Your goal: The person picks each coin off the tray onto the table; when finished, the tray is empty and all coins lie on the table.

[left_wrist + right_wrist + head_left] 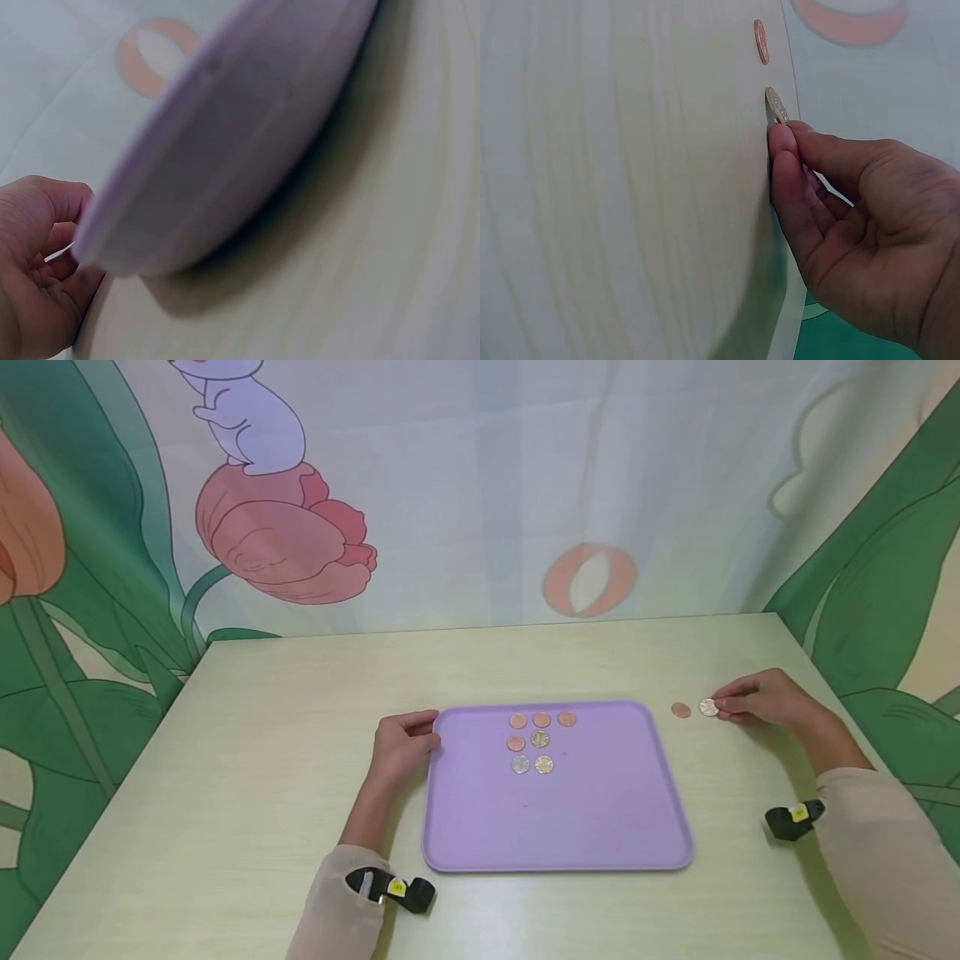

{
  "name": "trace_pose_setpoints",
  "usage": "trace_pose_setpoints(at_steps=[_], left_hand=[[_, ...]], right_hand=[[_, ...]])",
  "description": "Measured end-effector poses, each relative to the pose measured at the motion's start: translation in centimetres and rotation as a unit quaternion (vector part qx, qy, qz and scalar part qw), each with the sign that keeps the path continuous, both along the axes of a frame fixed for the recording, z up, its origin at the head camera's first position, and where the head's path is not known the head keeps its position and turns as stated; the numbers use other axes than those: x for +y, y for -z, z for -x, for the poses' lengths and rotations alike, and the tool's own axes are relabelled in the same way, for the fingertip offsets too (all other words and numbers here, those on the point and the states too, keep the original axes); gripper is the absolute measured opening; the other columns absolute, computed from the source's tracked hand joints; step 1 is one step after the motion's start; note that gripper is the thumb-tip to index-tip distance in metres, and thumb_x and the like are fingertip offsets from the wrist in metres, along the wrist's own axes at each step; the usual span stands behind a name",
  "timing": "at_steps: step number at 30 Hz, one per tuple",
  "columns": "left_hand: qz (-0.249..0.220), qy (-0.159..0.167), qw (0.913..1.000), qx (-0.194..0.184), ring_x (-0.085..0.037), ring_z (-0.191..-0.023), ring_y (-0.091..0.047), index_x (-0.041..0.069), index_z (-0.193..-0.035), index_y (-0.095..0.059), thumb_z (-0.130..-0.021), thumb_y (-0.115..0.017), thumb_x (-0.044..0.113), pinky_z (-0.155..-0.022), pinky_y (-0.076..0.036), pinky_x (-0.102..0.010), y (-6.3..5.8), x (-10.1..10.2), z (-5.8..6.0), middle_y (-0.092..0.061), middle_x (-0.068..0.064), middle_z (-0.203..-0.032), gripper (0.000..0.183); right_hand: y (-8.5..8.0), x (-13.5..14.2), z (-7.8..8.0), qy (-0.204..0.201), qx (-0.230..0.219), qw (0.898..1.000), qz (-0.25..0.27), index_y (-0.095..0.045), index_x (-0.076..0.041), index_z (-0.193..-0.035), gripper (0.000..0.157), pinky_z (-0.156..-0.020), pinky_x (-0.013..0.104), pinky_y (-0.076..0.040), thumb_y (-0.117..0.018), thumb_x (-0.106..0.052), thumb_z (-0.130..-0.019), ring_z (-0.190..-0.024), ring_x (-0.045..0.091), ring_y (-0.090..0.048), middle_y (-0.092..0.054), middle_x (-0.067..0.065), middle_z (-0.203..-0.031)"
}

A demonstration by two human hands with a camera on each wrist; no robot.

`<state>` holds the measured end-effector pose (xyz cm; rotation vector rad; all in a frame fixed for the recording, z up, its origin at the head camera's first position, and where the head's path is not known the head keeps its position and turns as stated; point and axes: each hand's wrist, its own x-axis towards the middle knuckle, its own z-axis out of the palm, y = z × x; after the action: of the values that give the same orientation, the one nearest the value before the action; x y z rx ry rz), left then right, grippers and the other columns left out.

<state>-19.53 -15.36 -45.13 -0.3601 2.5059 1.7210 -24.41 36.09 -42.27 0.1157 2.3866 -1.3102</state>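
Note:
A purple tray (600,818) lies on the table, and my left hand (401,747) grips its far left corner. In the left wrist view, fingers and thumb close on the tray's rim (112,247). Several coins rest in short rows on the tray's far half: copper coins (542,719) at the back, gold ones (543,764) and a silver one (520,764) nearer. To the right of the tray, my right hand (768,702) pinches a pale gold coin (777,106) by its edge, close over the table. Just left of it lies a copper coin (681,710).
The pale wooden table (262,777) ends at the back against a white printed curtain (465,527). Green leaf prints (885,610) hang at both sides. A small black camera (793,820) sits on each sleeve.

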Motion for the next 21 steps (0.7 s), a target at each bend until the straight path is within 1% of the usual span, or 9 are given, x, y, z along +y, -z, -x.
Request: trace_pose_setpoints(at_steps=[6, 12, 21], left_hand=[[0.0, -0.002, 1.0, -0.004, -0.027, -0.114, -0.068, 0.002, -0.126, -0.071, -0.083, -0.064, -0.003, -0.079, -0.056, -0.017, -0.09, 0.05, 0.05, -0.072, -0.022, -0.122, 0.044], [0.0, -0.001, 1.0, -0.004, -0.028, -0.113, -0.068, 0.002, -0.125, -0.071, -0.083, -0.064, -0.003, -0.081, -0.057, -0.019, -0.23, 0.1, -0.02, -0.072, -0.022, -0.121, 0.043], [-0.004, 0.003, 1.0, -0.002, -0.029, -0.114, -0.069, 0.002, -0.126, -0.071, -0.082, -0.064, -0.004, -0.081, -0.058, -0.02, 0.02, -0.1, 0.11, -0.072, -0.022, -0.122, 0.045]], right_hand=[[0.11, -0.02, 0.03, 0.008, 0.0, 1.0, 0.001, -0.055, 0.023, -0.127, 0.04, -0.072, 0.018, -0.06, -0.062, -0.003, -0.098, -0.074, -0.005, -0.069, -0.07, -0.012, -0.082], [0.11, -0.27, -0.13, 0.022, 0.01, 0.999, -0.031, -0.056, 0.021, -0.127, 0.041, -0.07, 0.018, -0.059, -0.064, -0.007, -0.098, -0.073, -0.005, -0.067, -0.069, -0.012, -0.081], [-0.16, -0.36, -0.41, 0.017, 0.013, 0.999, -0.029, -0.055, 0.022, -0.128, 0.042, -0.071, 0.017, -0.059, -0.063, -0.007, -0.098, -0.074, -0.006, -0.066, -0.069, -0.012, -0.082]])
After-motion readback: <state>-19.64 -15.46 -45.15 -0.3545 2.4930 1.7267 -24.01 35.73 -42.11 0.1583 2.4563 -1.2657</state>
